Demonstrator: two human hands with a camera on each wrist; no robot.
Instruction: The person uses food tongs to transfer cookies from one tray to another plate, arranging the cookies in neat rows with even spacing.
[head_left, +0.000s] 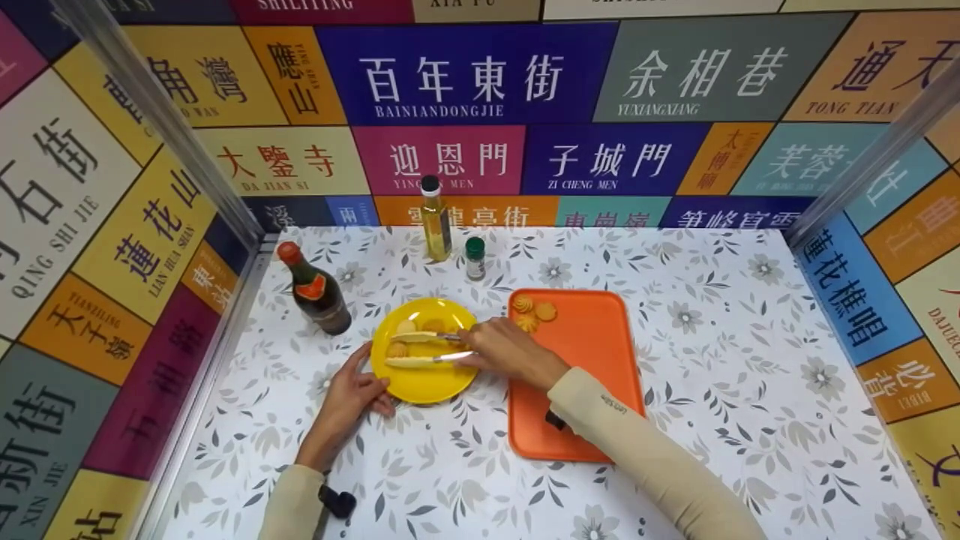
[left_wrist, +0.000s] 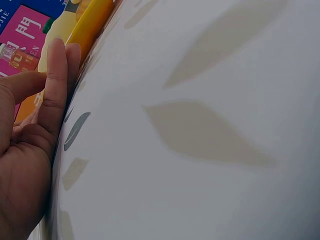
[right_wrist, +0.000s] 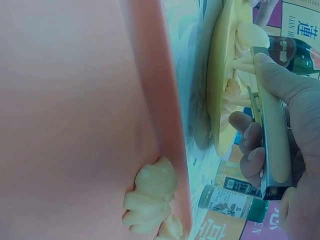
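A yellow plate [head_left: 431, 379] lies on the floral table, with a few pale food slices [head_left: 406, 327] on it. My right hand [head_left: 504, 350] grips metal tongs [head_left: 424, 349] whose yellow tips reach over the plate; in the right wrist view the fingers [right_wrist: 252, 145] curl round the tongs [right_wrist: 274, 135] beside the plate [right_wrist: 220, 80]. My left hand [head_left: 352, 388] holds the plate's near-left rim; the left wrist view shows its fingers [left_wrist: 55, 85] against the yellow rim [left_wrist: 87, 25]. An orange tray [head_left: 592, 352] to the right carries three crinkle-cut slices [head_left: 531, 313], also seen as slices [right_wrist: 150, 197].
A dark sauce bottle [head_left: 318, 291] stands left of the plate. An oil bottle [head_left: 435, 221] and a small green-capped jar [head_left: 475, 259] stand behind it. Colourful sign walls enclose the table on three sides. Bare tablecloth [head_left: 750, 360] lies right of the tray.
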